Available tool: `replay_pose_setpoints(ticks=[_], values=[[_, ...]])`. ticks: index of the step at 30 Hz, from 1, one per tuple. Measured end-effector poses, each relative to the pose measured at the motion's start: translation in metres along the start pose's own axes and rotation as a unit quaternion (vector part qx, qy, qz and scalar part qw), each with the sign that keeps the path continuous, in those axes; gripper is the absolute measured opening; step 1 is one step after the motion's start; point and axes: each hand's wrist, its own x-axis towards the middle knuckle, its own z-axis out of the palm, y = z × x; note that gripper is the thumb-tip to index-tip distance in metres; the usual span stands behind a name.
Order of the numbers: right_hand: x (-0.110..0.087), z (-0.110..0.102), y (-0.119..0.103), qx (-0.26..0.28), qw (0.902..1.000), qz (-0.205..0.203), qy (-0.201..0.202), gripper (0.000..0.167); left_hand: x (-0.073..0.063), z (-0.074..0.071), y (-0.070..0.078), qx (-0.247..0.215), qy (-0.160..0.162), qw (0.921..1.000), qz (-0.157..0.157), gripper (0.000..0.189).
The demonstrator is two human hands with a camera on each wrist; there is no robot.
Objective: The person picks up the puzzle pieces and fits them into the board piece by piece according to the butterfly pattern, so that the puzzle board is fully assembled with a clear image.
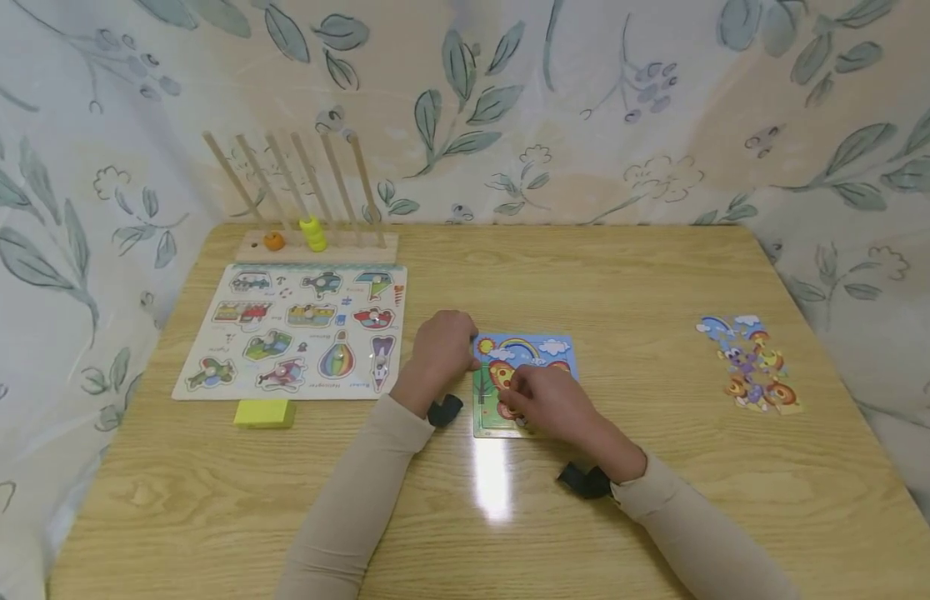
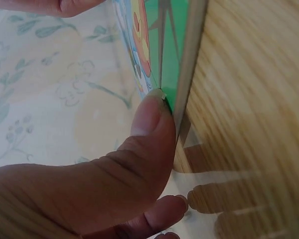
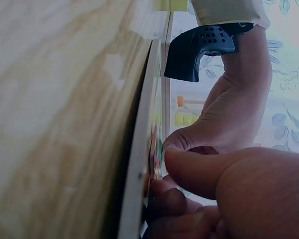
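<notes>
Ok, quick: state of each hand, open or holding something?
Left hand: open, thumb touching the puzzle board.
Right hand: fingers curled over the board; whether they grip anything cannot be told.

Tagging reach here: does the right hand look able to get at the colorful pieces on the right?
Probably yes: the right hand is at the puzzle board, but only bare tabletop lies between there and the colorful pieces.

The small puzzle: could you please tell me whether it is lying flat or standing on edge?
Flat: in the head view the puzzle lies face up on the table, its rainbow facing upward.
</notes>
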Motion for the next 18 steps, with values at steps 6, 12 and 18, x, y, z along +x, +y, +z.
replay_pose_setpoints(ticks=[6, 12, 18], values=[[0.002, -0.013, 0.011, 0.047, 0.9965, -0.044, -0.054, 0.018, -0.001, 0.000, 0.000, 0.000, 0.000, 1.0000, -0.005, 0.036], [-0.004, -0.068, 0.046, 0.083, 0.9897, -0.038, -0.110, 0.028, -0.002, 0.001, -0.001, 0.003, -0.004, 1.0000, -0.007, 0.044], [-0.029, -0.134, 0.111, -0.006, 0.9902, 0.127, 0.058, 0.045, -0.002, 0.002, -0.001, 0.002, -0.005, 1.0000, -0.007, 0.044]])
